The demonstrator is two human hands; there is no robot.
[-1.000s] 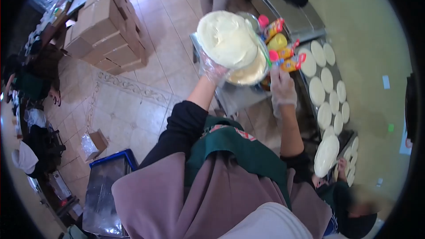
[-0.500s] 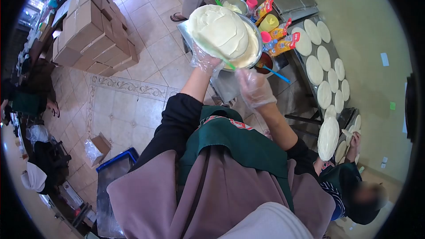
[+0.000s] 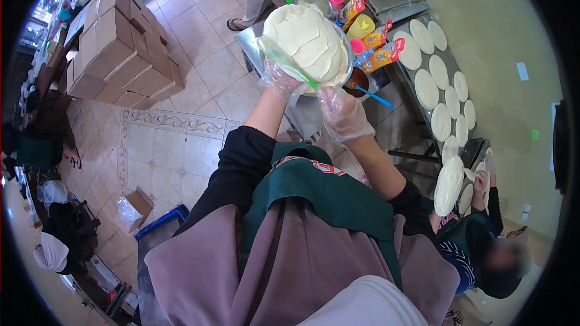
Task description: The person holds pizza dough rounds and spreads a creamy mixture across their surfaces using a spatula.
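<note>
Hands apart, both gloved: left hand (image 3: 281, 79) clamped on near edge of cream-covered round (image 3: 309, 39); right hand (image 3: 344, 115) closed on handle of green spatula (image 3: 283, 59), blade across round's left edge. Large bowl (image 3: 350, 65) partly hidden behind round — its contents unclear to me. Beyond: one smaller metal bowl (image 3: 328, 7), one pan (image 3: 367, 80) of dark red sauce with blue-handled utensil (image 3: 379, 99), three packets (image 3: 386, 54). Right-hand counter (image 3: 424, 62): I count eleven pale rounds (image 3: 438, 72). Open floor (image 3: 175, 151) left — cartons (image 3: 118, 42) well apart.
</note>
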